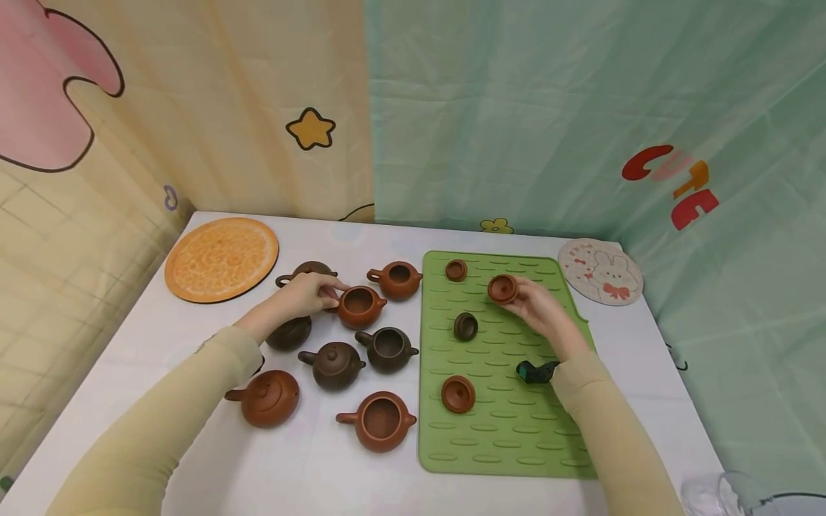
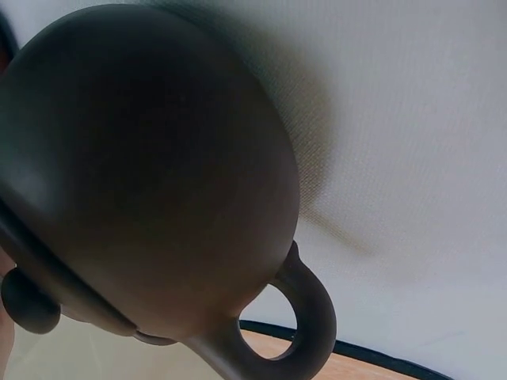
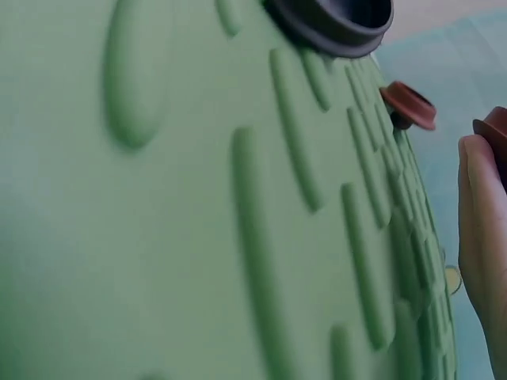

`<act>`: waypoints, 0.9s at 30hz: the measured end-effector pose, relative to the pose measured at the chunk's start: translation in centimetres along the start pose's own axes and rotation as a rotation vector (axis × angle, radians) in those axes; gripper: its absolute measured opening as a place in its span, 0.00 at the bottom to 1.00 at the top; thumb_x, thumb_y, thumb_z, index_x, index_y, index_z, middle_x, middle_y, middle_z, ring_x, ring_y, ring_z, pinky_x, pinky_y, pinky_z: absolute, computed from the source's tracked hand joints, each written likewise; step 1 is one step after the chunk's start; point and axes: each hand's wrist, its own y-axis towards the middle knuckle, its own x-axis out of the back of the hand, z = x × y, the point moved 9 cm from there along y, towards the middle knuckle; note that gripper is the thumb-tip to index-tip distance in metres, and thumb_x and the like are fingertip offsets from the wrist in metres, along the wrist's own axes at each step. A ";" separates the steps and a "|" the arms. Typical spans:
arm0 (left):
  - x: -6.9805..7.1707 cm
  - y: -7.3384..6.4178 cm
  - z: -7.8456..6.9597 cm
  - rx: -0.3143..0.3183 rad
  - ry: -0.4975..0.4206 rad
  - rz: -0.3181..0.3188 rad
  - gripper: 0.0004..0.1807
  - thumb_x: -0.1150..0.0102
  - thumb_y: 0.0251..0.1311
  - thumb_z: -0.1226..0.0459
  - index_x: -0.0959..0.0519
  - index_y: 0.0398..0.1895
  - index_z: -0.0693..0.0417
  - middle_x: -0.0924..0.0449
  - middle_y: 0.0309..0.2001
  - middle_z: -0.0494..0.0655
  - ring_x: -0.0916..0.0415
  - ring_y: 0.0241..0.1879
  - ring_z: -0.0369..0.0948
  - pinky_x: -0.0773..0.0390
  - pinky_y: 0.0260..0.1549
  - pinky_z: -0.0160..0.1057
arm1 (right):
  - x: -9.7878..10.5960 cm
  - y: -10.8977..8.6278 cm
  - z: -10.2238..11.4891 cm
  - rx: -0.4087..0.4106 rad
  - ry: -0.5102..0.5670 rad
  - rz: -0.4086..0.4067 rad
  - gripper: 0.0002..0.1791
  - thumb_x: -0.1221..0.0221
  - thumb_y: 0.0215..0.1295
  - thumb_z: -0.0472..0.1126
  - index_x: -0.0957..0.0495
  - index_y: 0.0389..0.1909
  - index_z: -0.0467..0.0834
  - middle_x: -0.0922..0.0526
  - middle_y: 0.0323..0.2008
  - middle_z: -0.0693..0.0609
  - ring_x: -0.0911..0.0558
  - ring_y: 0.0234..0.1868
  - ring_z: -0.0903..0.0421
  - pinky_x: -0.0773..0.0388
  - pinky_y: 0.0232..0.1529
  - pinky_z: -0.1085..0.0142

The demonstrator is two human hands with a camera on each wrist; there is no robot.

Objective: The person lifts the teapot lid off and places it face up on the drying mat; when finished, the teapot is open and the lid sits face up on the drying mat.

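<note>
In the head view my left hand [image 1: 311,292] pinches the handle of a reddish-brown clay teapot [image 1: 359,308], whose top is open with no lid on it. Above the green mat, my right hand [image 1: 534,307] holds a reddish-brown teapot lid [image 1: 502,289] by its edge, hollow underside facing up. The right wrist view catches those fingers [image 3: 482,214] and a bit of the lid [image 3: 497,131] at its right edge. A dark lidded teapot [image 2: 150,174] fills much of the left wrist view, close by the left hand; the gripped teapot is hardly visible there.
Lids lie upturned on the green mat [image 1: 503,444]: a dark one [image 1: 465,326] and reddish ones [image 1: 458,393] [image 1: 456,270]. Several teapots, lidded and lidless, crowd around, including a dark one [image 1: 332,364]. An orange round mat [image 1: 221,259] and a bunny mat [image 1: 601,272] lie in the back corners.
</note>
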 end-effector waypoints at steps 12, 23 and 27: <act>-0.1 0.0 0.2 0.019 0.007 0.011 0.19 0.35 0.61 0.67 0.18 0.56 0.52 0.14 0.45 0.56 0.26 0.31 0.41 0.27 0.30 0.35 | 2.2 -0.2 -0.8 -0.020 -0.303 -0.101 0.36 0.56 0.79 0.47 0.58 0.77 0.34 0.53 0.76 0.36 0.27 0.56 0.60 0.23 0.55 0.74; -0.2 0.1 0.1 0.015 -0.004 0.012 0.18 0.35 0.62 0.67 0.18 0.56 0.52 0.16 0.47 0.58 0.27 0.30 0.40 0.27 0.30 0.35 | 2.8 -0.4 -0.2 -0.026 -0.528 -0.237 0.33 0.51 0.76 0.48 0.44 0.75 0.38 0.39 0.72 0.37 0.32 0.69 0.44 0.25 0.61 0.65; 0.1 0.1 0.0 0.017 0.003 0.003 0.18 0.35 0.61 0.67 0.18 0.56 0.52 0.20 0.56 0.62 0.26 0.31 0.41 0.27 0.31 0.35 | 2.8 -0.6 0.2 -0.019 -0.578 -0.279 0.32 0.50 0.76 0.48 0.41 0.74 0.38 0.37 0.71 0.36 0.32 0.69 0.42 0.25 0.63 0.61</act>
